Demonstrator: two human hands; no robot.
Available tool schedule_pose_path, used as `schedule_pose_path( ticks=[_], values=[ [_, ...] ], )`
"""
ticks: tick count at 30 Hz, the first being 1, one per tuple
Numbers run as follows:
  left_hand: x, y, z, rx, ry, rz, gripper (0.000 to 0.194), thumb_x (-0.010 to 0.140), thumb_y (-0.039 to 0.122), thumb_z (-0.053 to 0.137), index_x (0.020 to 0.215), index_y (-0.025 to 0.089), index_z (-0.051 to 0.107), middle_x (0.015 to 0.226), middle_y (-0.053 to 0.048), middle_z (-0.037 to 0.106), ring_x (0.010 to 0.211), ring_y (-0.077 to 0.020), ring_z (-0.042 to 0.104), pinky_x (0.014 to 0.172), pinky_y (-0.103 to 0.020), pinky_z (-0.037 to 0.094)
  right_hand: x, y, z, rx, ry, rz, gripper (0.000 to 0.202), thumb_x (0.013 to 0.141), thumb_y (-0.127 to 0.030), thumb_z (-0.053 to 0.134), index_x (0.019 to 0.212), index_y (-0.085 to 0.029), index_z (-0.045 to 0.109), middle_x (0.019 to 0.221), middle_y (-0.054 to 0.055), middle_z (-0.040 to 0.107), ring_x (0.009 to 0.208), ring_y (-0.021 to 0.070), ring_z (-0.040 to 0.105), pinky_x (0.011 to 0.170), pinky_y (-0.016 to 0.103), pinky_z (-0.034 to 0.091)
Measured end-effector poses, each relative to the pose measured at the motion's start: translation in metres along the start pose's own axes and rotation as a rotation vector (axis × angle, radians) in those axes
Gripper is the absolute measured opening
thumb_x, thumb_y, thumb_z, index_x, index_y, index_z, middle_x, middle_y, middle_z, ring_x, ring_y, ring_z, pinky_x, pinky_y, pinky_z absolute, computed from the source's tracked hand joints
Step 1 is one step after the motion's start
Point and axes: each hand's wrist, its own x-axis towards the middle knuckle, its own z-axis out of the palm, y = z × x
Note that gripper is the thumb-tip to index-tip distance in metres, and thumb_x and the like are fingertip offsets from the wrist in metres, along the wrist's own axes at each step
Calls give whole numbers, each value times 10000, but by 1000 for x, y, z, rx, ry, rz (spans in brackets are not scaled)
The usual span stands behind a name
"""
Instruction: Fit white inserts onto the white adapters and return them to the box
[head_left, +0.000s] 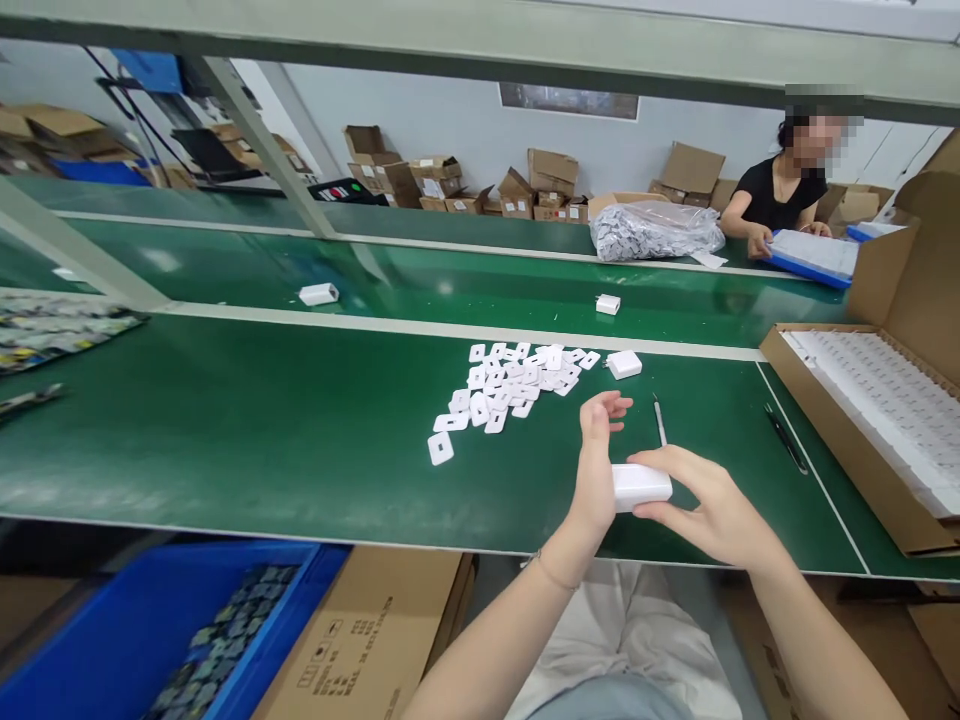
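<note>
Between the thumb and fingers of my right hand [709, 505] is a white charger housing [642, 486], held above the front edge of the green bench. My left hand [598, 465] has its palm against the housing's left end, fingers stretched upward and apart. Beyond the hands lies a loose pile of flat white plates [514, 378], each with a small cutout. Another white charger [624, 364] with prongs sits at the right of the pile. A thin pen-like tool [659, 420] rests just behind my right hand, and black tweezers [786, 440] lie farther right.
An open cardboard box [840, 440] with white contents stands at right. Two chargers, one white charger [319, 294] at left, sit on the green strip behind the rail. A co-worker [780, 190] handles a blue tray [814, 257] across the bench. A blue bin [97, 640] is below left.
</note>
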Motion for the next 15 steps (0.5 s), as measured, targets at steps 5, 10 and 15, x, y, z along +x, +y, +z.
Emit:
schedule_pose_path(
  ticks=[5,10,15],
  values=[
    [16,-17,3,34,21,-60,684,810,791,346,1087,197,542,1169,-144,619,1090,-242,583,959,-425,462,1,8,-20,-11,50,115,309,890,-339,631,1179,-231,628,1073,76,696,890,198,665,745,314,556],
    [52,0,-53,359,-193,61,633,832,758,371,944,204,655,1016,-104,699,991,-254,642,965,-443,484,-9,46,-126,-359,611,299,368,878,-415,615,1189,-217,610,1114,87,686,952,235,659,810,370,538],
    [78,-7,-98,742,-201,204,534,877,670,379,884,231,684,977,-81,717,979,-288,663,914,-471,523,-34,111,-212,-870,483,812,382,865,-302,568,1203,-132,615,1181,168,669,1072,337,627,896,434,477]
  ],
)
